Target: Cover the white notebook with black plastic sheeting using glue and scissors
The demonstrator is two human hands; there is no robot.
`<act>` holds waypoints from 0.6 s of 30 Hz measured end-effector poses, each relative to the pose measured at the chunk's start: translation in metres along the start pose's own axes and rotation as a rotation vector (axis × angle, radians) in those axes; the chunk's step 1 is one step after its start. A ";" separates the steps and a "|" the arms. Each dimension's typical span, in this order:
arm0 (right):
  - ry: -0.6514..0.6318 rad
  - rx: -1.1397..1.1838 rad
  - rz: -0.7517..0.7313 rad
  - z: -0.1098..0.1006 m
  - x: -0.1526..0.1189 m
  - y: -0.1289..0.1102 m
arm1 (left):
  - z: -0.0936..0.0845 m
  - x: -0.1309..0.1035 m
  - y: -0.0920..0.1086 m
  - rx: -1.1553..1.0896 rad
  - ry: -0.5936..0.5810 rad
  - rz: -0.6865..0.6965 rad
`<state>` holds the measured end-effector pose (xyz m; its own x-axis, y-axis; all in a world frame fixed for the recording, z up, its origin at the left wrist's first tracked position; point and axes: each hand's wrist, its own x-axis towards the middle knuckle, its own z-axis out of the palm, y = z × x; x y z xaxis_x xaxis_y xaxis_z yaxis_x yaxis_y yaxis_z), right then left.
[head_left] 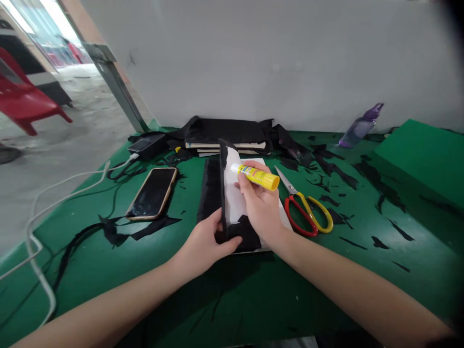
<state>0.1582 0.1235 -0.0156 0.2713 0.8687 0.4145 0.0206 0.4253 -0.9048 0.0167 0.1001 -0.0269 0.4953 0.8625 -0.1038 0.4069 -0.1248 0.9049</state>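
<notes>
A book (210, 191) with a black covering lies on the green table, its front cover raised and its white inside facing right. My left hand (206, 239) grips the lower edge of that cover, thumb on the black flap folded inward. In my right hand (259, 203) is a yellow glue stick (258, 177), its white tip against the white inner side near the upper edge. Red-and-yellow handled scissors (304, 208) lie just right of the book, blades pointing up and left.
A phone (152, 193), white cable (36, 237) and black power bank (148, 145) lie left. Behind the book, a stack of books (226, 133) has black material over it. Black scraps (335, 171), a purple bottle (360, 128) and a green board (424, 157) are right. A wall borders the back.
</notes>
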 end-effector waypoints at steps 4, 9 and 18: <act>-0.051 0.016 0.030 0.002 -0.005 0.010 | 0.002 0.004 -0.005 -0.268 0.107 0.000; -0.089 0.080 0.054 0.000 -0.007 0.018 | 0.001 0.011 -0.006 -0.482 0.264 -0.119; -0.136 0.038 0.180 -0.001 -0.013 0.019 | -0.002 0.018 -0.011 -0.546 0.173 -0.144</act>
<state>0.1557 0.1200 -0.0389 0.1346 0.9566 0.2584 -0.0533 0.2674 -0.9621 0.0194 0.1176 -0.0380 0.3134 0.9252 -0.2141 -0.0156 0.2304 0.9730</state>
